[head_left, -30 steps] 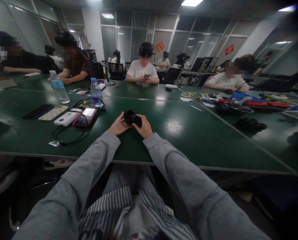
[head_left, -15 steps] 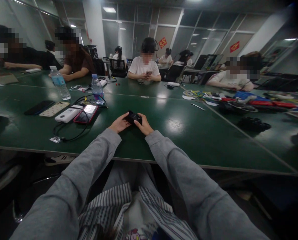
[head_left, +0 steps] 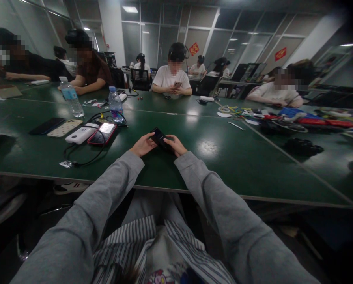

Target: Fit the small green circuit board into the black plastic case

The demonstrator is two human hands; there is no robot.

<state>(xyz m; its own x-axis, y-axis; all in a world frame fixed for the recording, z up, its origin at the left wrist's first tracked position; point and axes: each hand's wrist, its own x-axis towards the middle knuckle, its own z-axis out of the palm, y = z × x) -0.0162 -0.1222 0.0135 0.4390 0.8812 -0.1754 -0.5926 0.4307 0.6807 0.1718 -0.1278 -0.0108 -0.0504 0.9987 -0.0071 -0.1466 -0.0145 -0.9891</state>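
Note:
Between my two hands is a small, dark, flat rectangular object (head_left: 159,137), black with a faint mark on its face; its exact kind is unclear. My left hand (head_left: 143,144) grips its left edge, thumb over the top side. From the right, my right hand (head_left: 176,144) holds the other edge, its thumb and fingers bent against the face. The object is held tilted just over the green table (head_left: 152,169), near the front edge. The undersides of the fingers are hidden.
Left of my hands lie a red-edged phone (head_left: 102,134), a white power bank (head_left: 81,134) with a black cable, and two more phones. Two water bottles (head_left: 115,103) stand behind them. Tangled cables (head_left: 232,111) and a pen (head_left: 236,126) lie rightward. Several people sit around the table.
The black object has turned and tilted, so more of its flat face shows. My right hand has shifted slightly right, its fingers now lying across the face. My left hand stays nearly in place.

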